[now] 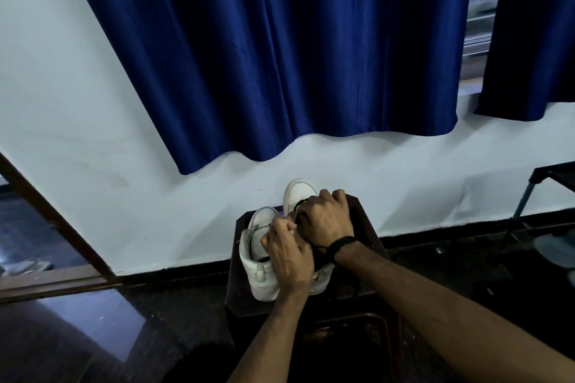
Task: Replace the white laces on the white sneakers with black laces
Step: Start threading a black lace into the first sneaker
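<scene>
Two white sneakers stand side by side on a dark stool [367,221], toes towards the wall. The left sneaker [258,261] shows its heel and open collar. The right sneaker [298,193] is mostly hidden under my hands; only its toe and part of its heel show. My left hand [289,255] is closed between the two shoes, pinching something small and pale at the fingertips. My right hand [323,221] is closed over the right sneaker's lacing area, and a black lace [300,204] loops out beside its fingers. A black cord band sits on my right wrist.
A white wall with a blue curtain [280,56] hangs right behind the stool. A dark table leg and frame [529,196] stand at the right. A wooden door frame [56,227] runs down the left. The floor is dark and glossy.
</scene>
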A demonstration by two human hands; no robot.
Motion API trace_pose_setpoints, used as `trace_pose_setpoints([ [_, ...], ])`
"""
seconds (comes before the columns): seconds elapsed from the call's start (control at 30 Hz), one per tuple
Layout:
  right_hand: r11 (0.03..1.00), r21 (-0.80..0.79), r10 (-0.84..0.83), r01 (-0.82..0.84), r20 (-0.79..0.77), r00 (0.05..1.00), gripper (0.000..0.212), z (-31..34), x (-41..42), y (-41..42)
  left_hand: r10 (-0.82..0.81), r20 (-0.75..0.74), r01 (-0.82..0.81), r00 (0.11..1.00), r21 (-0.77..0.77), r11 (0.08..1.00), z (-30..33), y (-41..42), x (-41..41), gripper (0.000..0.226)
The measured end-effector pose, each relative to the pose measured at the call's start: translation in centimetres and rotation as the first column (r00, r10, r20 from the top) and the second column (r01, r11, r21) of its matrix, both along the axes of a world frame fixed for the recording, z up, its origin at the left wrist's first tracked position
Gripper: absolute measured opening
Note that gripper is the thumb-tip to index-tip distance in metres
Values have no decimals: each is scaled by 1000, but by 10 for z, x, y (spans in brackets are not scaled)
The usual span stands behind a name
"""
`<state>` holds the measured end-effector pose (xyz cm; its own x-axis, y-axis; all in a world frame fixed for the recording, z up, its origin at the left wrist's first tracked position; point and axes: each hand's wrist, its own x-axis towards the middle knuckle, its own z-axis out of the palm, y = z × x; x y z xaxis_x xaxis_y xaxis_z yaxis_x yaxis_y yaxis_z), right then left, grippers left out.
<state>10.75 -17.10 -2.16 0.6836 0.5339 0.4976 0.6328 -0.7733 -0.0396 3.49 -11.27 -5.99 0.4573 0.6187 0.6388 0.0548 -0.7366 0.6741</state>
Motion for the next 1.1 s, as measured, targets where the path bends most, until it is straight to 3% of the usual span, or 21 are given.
trace_pose_setpoints([
  [0.13,991,-50,120,-123,-69,990,58,7,7,-4,82,-127,-74,989,65,995,1,5,2,31],
  [0.27,977,80,209,-199,-142,968,10,17,18,-20,132,-201,-115,971,95,989,5,10,8,39],
  [0.33,941,269,266,-204,-216,939,9,25,21,-27,142,-234,-116,962,118,986,5,12,12,39],
  [0.43,781,603,432,-164,-331,839,11,55,26,-37,157,-321,-119,934,136,984,3,16,18,42],
  [0.5,569,804,594,-174,-255,763,11,84,24,-40,170,-369,-129,914,133,983,3,19,21,42],
  [0.6,309,926,762,-217,-104,639,11,127,14,-43,204,-410,-148,889,164,975,1,24,25,38],
  [0.67,263,940,804,-217,-89,587,11,144,8,-44,141,-380,-105,914,115,988,3,27,26,46],
  [0.77,465,854,734,-235,-224,641,10,142,11,-42,-167,-98,150,981,-162,975,28,23,25,62],
  [0.83,565,799,680,-204,-311,664,12,127,18,-39,-406,77,408,911,-324,854,56,20,22,52],
  [0.87,581,794,661,-180,-330,674,13,119,21,-37,-466,151,486,871,-389,782,70,19,21,36],
  [0.93,578,806,636,-132,-343,691,12,101,27,-33,-478,239,532,845,-458,712,92,24,18,12],
  [1.0,567,819,655,-86,-385,650,15,76,32,-26,-408,281,495,869,-459,738,104,37,13,26],
  [1.03,605,792,649,-79,-434,625,26,59,35,-21,-385,298,485,874,-470,737,110,42,11,28],
  [1.1,791,600,527,-123,-564,635,45,25,47,-6,-386,300,488,872,-469,736,119,50,7,29],
])
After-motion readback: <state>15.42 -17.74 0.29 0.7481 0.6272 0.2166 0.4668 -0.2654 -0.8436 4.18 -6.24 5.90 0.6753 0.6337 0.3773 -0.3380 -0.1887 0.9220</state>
